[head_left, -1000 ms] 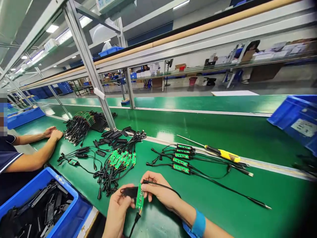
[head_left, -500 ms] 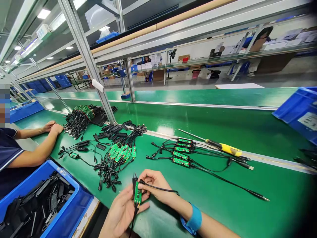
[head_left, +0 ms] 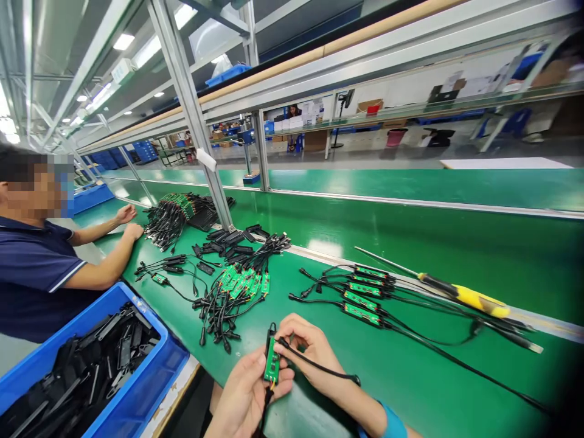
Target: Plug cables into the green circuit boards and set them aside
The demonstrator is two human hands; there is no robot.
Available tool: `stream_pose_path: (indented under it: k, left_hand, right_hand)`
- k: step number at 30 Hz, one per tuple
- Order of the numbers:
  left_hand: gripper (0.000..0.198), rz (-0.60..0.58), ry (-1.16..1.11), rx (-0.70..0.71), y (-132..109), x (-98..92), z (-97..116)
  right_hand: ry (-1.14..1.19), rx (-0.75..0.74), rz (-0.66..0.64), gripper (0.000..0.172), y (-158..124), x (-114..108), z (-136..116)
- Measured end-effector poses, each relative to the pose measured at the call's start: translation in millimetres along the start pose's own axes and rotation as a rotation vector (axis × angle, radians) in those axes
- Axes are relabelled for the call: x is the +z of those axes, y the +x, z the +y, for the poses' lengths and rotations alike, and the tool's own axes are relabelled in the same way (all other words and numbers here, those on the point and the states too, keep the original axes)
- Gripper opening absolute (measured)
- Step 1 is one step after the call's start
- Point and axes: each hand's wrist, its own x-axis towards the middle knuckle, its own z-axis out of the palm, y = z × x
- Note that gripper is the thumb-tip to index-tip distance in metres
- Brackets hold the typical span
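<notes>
My left hand (head_left: pixel 241 394) is closed around a small green circuit board (head_left: pixel 272 364), with a black plastic housing (head_left: pixel 269 338) behind it. Red and yellow wires join the board's lower end to a black cable. At the upper end, my right hand (head_left: pixel 312 353) pinches the board's edge; a black cable (head_left: pixel 326 367) with a plug passes across its fingers. Beyond my hands lies a pile of green boards with black cables (head_left: pixel 241 281). To the right, several boards sitting in black housings (head_left: pixel 361 315) rest in a row on the green table (head_left: pixel 424 377).
A yellow-black screwdriver (head_left: pixel 465 297) lies along the metal strip at the right. Loose black housings (head_left: pixel 228 243) are heaped near the metal post (head_left: pixel 194 109). At lower left stands a blue bin (head_left: pixel 176 353) of black parts. A co-worker (head_left: pixel 41 267) sits at the left, arms on the table.
The view has shifted left, so everything appears further right and the co-worker shows more. The co-worker's hands have moved apart. Both my hands still hold the circuit board.
</notes>
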Motion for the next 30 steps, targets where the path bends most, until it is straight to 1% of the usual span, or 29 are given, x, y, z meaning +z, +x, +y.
stream_pose_path:
  k: [3,8,11,15,19,21,22,24,25,26,28,30]
  left_hand:
    - [0.034,0.003,0.006,0.034,1,1.7,-2]
    - [0.033,0.022,0.014,0.033,-1,3.2,-3]
    - [0.033,0.002,-0.013,0.038,-1,2.9,-4]
    - [0.042,-0.008,0.02,0.039,0,3.7,-9]
    - [0.057,0.05,0.204,0.112,3,4.3,-16]
    - [0.061,0.069,0.315,0.158,5,2.6,-19]
    - [0.061,0.08,0.363,0.185,6,1.1,-21]
    - [0.058,0.101,0.451,0.252,8,-2.6,-23]
    - [0.054,0.111,0.496,0.289,8,-4.7,-24]
    - [0.051,0.119,0.546,0.322,10,-6.6,-25]
    - [0.047,0.129,0.646,0.367,12,-10.3,-28]
    - [0.047,0.14,0.709,0.388,16,-13.8,-32]
  right_hand:
    - [-0.021,0.006,0.002,0.027,-2,0,-3]
    - [-0.114,-0.101,-0.018,0.024,-7,2,-7]
    - [-0.136,-0.049,-0.015,0.025,-7,3,-5]
    - [-0.16,0.038,0.034,0.025,-6,6,1]
    - [-0.162,0.06,0.058,0.024,-6,9,1]
    - [-0.149,0.082,0.074,0.02,-7,10,1]
    - [-0.131,0.112,0.087,0.021,-7,11,1]
    - [-0.071,0.195,0.097,0.035,-7,12,4]
    - [-0.031,0.236,0.082,0.04,-7,13,6]
    - [0.008,0.273,0.054,0.042,-6,13,9]
    - [0.069,0.326,-0.002,0.038,-5,15,15]
    - [0.096,0.358,-0.022,0.032,-5,17,20]
